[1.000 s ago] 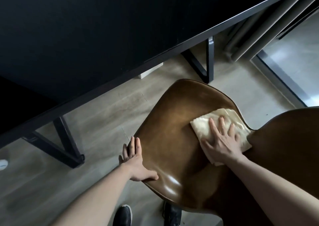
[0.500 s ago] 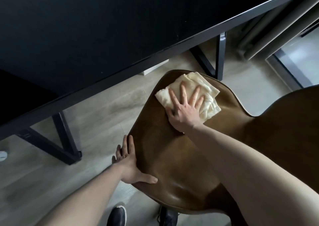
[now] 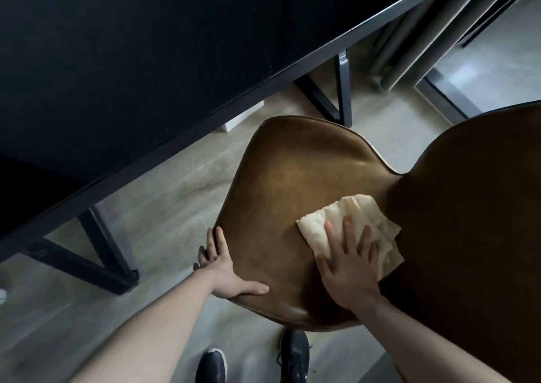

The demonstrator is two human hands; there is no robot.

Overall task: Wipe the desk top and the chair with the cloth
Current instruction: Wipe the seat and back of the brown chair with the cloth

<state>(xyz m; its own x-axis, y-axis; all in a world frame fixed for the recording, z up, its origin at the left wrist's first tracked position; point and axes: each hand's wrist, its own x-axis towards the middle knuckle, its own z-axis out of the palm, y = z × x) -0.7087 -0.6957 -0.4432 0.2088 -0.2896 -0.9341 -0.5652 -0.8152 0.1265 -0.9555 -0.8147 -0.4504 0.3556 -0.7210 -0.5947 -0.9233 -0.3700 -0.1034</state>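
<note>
Pressing one cloth (image 3: 355, 226) on one chair (image 3: 292, 177), two hands, seemingly flat.

- The chair seat (image 3: 292, 183) looks like smooth brown leather or leatherette, glossy, with bright highlights near its front edge.
- The cloth (image 3: 345, 215) is a soft, cream, matt fabric, creased and folded.
- The desk top (image 3: 131, 46) is black and matt.
- The desk legs (image 3: 344, 87) look like dark painted metal.
- The floor (image 3: 164, 201) is pale wood-look plank, lightly sheened.
</note>
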